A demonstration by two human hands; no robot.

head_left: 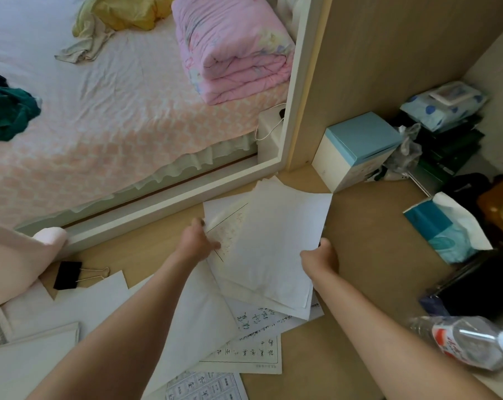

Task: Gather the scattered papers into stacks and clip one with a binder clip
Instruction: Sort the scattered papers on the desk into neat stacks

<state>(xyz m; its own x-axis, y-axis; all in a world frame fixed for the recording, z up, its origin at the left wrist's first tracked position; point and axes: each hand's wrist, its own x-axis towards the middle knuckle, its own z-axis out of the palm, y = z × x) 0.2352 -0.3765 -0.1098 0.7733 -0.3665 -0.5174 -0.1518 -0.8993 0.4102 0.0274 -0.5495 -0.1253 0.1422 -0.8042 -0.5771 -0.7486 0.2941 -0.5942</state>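
2 hands: left hand (198, 241), right hand (322, 258). 1 black binder clip (68, 275) at 8 o'clock. 1 clear bottle (469, 346) at 4 o'clock. 1 tissue pack (443, 229) at 3 o'clock. 1 blue-lidded box (357, 148) at 2 o'clock. 1 folded pink quilt (233, 50) at 12 o'clock. The papers (273, 241) overlap too much for an exact count: at least 6 sheets.

Cannot see the fingers of the right hand (321, 259), tucked behind the sheaf of papers (273, 241) at its lower right corner. Likewise hidden, most fingers of the left hand (197, 241), slipped under the sheaf's left edge. Just below the sheaf, handwriting on the ruled sheets (256, 321) too small to read. Further below, printed sheet (204, 386) cut by the bottom edge. Far right of the sheaf and lower, clear bottle (464, 346) blurred, clipped by the right edge, label unreadable. Right of the sheaf, dark heap (481, 287) too murky to identify. Far left, green cloth (7, 111) cut by the left edge.
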